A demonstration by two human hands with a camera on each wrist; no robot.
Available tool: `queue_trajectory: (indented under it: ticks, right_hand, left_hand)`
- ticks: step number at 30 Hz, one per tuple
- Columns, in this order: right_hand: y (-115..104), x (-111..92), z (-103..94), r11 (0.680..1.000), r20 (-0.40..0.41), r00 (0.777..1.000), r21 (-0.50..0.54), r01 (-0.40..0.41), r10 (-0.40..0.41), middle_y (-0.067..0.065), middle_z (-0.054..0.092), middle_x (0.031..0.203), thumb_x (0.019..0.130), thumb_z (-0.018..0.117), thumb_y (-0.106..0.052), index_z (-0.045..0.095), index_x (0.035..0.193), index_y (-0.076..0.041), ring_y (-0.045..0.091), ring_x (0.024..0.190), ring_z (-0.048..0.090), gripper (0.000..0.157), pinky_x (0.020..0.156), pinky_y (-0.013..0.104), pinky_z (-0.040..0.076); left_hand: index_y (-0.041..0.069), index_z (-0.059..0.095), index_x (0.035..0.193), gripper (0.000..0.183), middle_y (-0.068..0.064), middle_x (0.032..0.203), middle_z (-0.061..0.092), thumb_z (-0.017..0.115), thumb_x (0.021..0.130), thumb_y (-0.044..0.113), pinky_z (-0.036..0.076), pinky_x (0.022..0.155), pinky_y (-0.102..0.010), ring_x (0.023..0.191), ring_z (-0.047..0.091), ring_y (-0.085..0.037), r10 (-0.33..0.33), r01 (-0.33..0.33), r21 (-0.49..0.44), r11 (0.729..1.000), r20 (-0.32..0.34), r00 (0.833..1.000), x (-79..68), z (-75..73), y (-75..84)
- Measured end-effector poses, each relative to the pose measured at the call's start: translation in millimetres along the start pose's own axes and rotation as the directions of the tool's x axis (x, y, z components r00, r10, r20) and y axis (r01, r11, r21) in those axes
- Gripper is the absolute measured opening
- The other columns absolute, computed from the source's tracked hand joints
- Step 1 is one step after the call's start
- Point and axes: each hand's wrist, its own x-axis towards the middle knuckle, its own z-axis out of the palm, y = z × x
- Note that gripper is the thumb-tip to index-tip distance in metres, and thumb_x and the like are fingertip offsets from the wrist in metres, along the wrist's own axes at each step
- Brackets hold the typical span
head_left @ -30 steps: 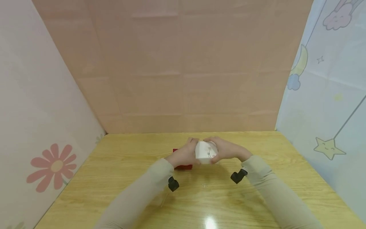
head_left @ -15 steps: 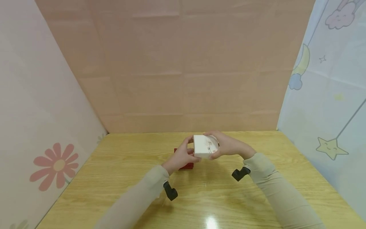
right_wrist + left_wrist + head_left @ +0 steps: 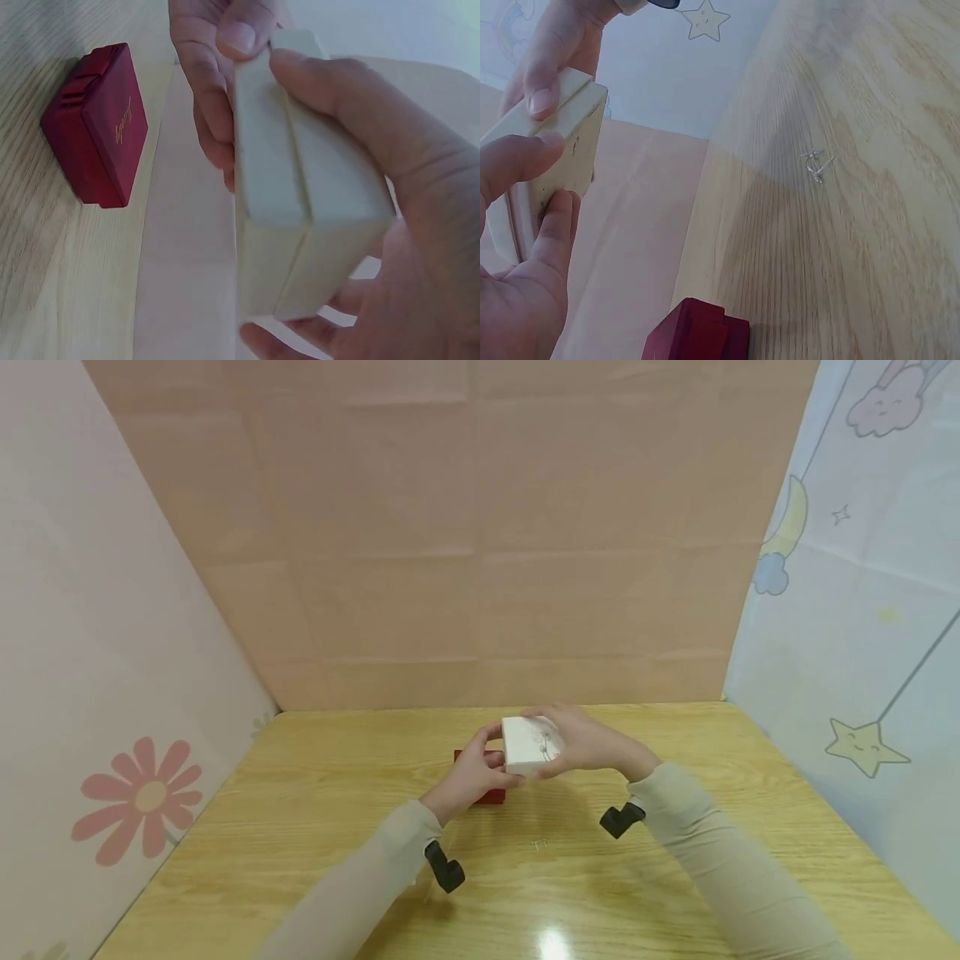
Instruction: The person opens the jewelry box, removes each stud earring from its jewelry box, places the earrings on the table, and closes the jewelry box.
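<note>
A small white box (image 3: pixel 519 742) with a printed flower sprig on top is held up between both hands. My left hand (image 3: pixel 471 777) grips its left and lower part, thumb on the near side. My right hand (image 3: pixel 588 745) grips the flowered top from the right. In the right wrist view, a seam runs round the white box (image 3: pixel 274 165) between lid and base, which sit together; the right thumb lies just beside that seam. The left wrist view shows the left fingers against the underside of the box (image 3: pixel 574 146).
A dark red box (image 3: pixel 112 131) with gold lettering stands on the wooden table behind the left hand. Small shiny pieces (image 3: pixel 815 166) lie on the table nearer the body. A pinkish wall (image 3: pixel 480 568) closes the back, with printed sheets at both sides.
The white box has risen and shifted slightly left with both hands. My left hand's hold has moved back toward the box's left edge, uncovering more of it.
</note>
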Motion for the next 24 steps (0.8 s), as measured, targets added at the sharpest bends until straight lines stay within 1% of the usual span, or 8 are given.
queue_trajectory:
  ticks: [2,4,6,9,14,16,19,24]
  right_hand:
    - [-5,3,3.0,0.998,-0.009,1.0,-0.064,0.017,-0.018,0.008,0.044,0.127,0.061,0.082,-0.047,0.042,0.137,-0.017,0.024,0.103,0.04,0.091,0.078,0.039,0.039]
    - [-11,6,5.1,0.994,0.004,0.999,-0.106,0.037,-0.037,0.007,0.043,0.127,0.062,0.081,-0.051,0.044,0.136,-0.024,0.025,0.103,0.038,0.087,0.074,0.038,0.04]
    - [-16,8,6.6,0.987,0.026,0.998,-0.146,0.063,-0.06,0.006,0.043,0.127,0.064,0.079,-0.053,0.046,0.134,-0.028,0.027,0.104,0.038,0.082,0.073,0.036,0.041]
    - [-22,9,7.2,0.98,0.065,0.995,-0.178,0.086,-0.075,0.006,0.043,0.128,0.066,0.078,-0.05,0.049,0.133,-0.031,0.029,0.108,0.038,0.075,0.074,0.037,0.042]
    - [-27,9,4.9,0.98,0.102,0.994,-0.189,0.06,-0.041,0.011,0.038,0.136,0.067,0.08,-0.043,0.053,0.128,-0.034,0.038,0.121,0.032,0.068,0.083,0.048,0.04]
    - [-29,8,3.3,0.98,0.113,0.993,-0.195,0.046,-0.024,0.012,0.037,0.137,0.067,0.08,-0.041,0.055,0.126,-0.034,0.039,0.123,0.03,0.065,0.084,0.049,0.04]
    - [-31,8,1.1,0.976,0.131,0.991,-0.213,0.047,-0.02,0.011,0.038,0.135,0.067,0.081,-0.038,0.056,0.125,-0.033,0.036,0.12,0.032,0.063,0.081,0.046,0.042]
    - [-34,8,-1.7,0.97,0.172,0.985,-0.234,0.064,-0.023,0.01,0.042,0.129,0.067,0.08,-0.03,0.054,0.128,-0.027,0.032,0.11,0.036,0.066,0.075,0.039,0.043]
  left_hand:
    - [0.014,0.021,0.142,0.084,-0.012,0.127,0.049,0.071,0.077,-0.002,0.05,0.083,-0.034,0.11,0.056,-0.023,-0.001,0.001,-0.004,1.0,0.008,1.0,-0.5,-0.6,-1.1]
    - [0.014,0.021,0.142,0.082,-0.012,0.126,0.049,0.071,0.078,-0.001,0.05,0.083,-0.035,0.11,0.056,-0.023,0.003,-0.003,-0.007,1.0,0.021,1.0,-1.1,-1.3,-2.2]
    - [0.015,0.022,0.141,0.08,-0.013,0.123,0.051,0.07,0.079,0.001,0.05,0.083,-0.034,0.109,0.057,-0.024,-0.001,0.001,-0.002,1.0,0.029,1.0,-1.9,-1.7,-3.1]
    - [0.015,0.024,0.14,0.078,-0.012,0.123,0.051,0.071,0.08,0.002,0.05,0.083,-0.035,0.108,0.057,-0.023,-0.003,0.003,0.005,1.0,0.035,0.999,-3.1,-2.1,-4.3]
    - [0.015,0.021,0.143,0.084,-0.011,0.125,0.05,0.072,0.078,0.002,0.05,0.082,-0.034,0.109,0.056,-0.023,-0.011,0.01,0.024,1.0,0.025,1.0,-3.4,-2.3,-6.6]
    - [0.016,0.02,0.144,0.088,-0.011,0.126,0.048,0.074,0.076,0.003,0.051,0.082,-0.034,0.108,0.056,-0.023,-0.011,0.01,0.032,0.999,0.017,1.0,-2.7,-2.2,-7.5]
    - [0.017,0.02,0.145,0.09,-0.011,0.128,0.045,0.075,0.075,0.003,0.051,0.082,-0.034,0.109,0.055,-0.023,-0.01,0.01,0.038,0.999,0.009,1.0,-1.7,-1.9,-7.8]
    - [0.016,0.021,0.144,0.088,-0.01,0.132,0.043,0.074,0.076,0.003,0.05,0.084,-0.034,0.113,0.053,-0.024,0.001,-0.001,0.038,0.999,0.018,1.0,-1.3,-1.5,-8.1]
